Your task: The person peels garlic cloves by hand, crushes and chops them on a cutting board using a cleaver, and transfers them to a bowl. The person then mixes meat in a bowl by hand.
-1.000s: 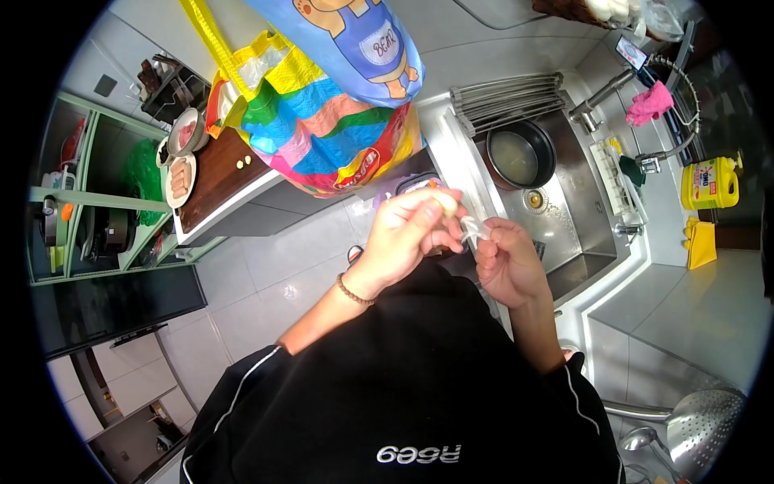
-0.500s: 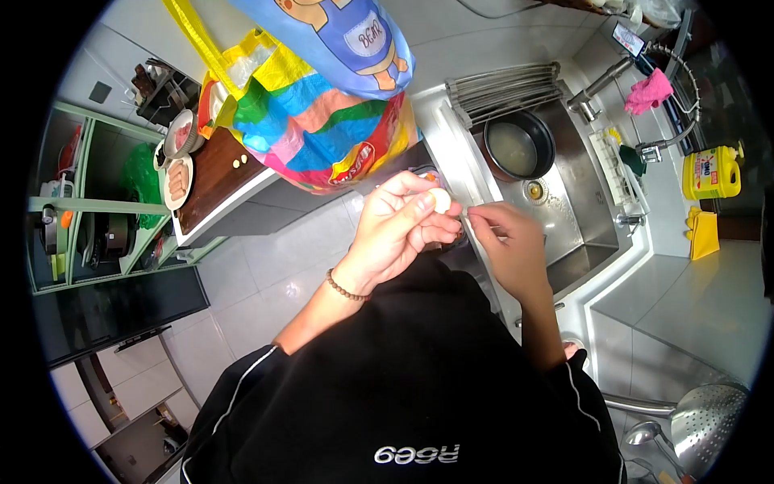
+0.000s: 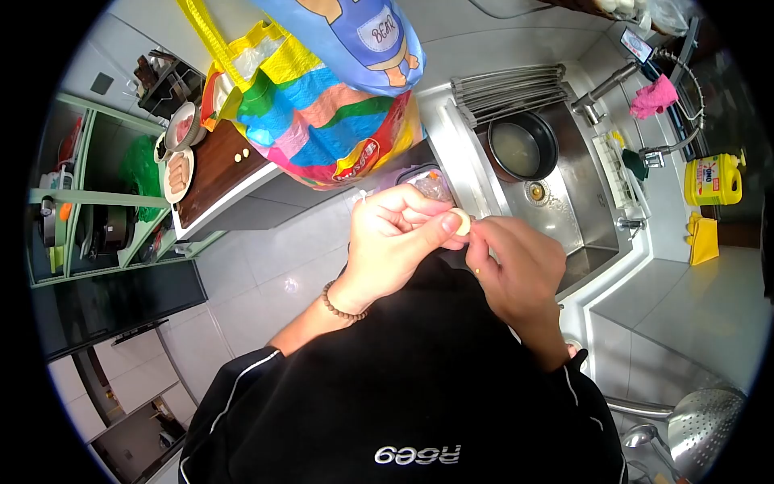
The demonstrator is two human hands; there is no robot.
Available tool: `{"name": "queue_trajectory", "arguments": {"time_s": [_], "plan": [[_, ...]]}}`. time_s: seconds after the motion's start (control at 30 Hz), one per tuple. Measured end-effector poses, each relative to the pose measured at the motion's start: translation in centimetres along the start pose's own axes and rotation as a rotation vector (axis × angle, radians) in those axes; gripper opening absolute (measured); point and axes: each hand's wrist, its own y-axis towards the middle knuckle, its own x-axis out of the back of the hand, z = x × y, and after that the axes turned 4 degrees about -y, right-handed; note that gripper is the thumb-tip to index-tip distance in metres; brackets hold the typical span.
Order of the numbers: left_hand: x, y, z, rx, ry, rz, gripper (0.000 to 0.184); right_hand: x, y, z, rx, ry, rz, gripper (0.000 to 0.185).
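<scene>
A small cream-white garlic clove [image 3: 462,222] sits between the thumb and fingers of my left hand [image 3: 395,246], which is closed on it in front of my body. My right hand [image 3: 516,262] is pinched at the right edge of the clove, thumb and forefinger pressed together. A tiny yellowish bit sticks to its thumb. Below the hands, partly hidden by them, is a lined bin [image 3: 431,184] with scraps in it. On the brown counter lie small pale cloves [image 3: 242,155].
A black pot [image 3: 522,147] with cloudy liquid stands in the sink [image 3: 564,222], beside a rolled rack [image 3: 512,93]. A colourful striped bag [image 3: 322,121] rests on the counter at the left. Further left are a plate of sausages [image 3: 178,176] and a bowl of meat [image 3: 184,127].
My right hand has moved in from beside the clove and now meets its edge. The left hand has turned, its fingers curling more, and shifted slightly down and right with the clove.
</scene>
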Motion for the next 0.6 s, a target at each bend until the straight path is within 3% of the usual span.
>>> {"name": "queue_trajectory", "arguments": {"time_s": [0.4, 0.6], "plan": [[1.0, 0.4, -1.0, 0.138, 0.004, 0.157, 0.021, 0.1, -0.5, -0.2, -0.287, 0.166, -0.039, 0.016], [1.2, 0.5, -1.5, 0.209, -0.015, 0.252, 0.028, 0.1, -0.5, -0.3, -0.309, 0.194, -0.053, 0.016]]}}
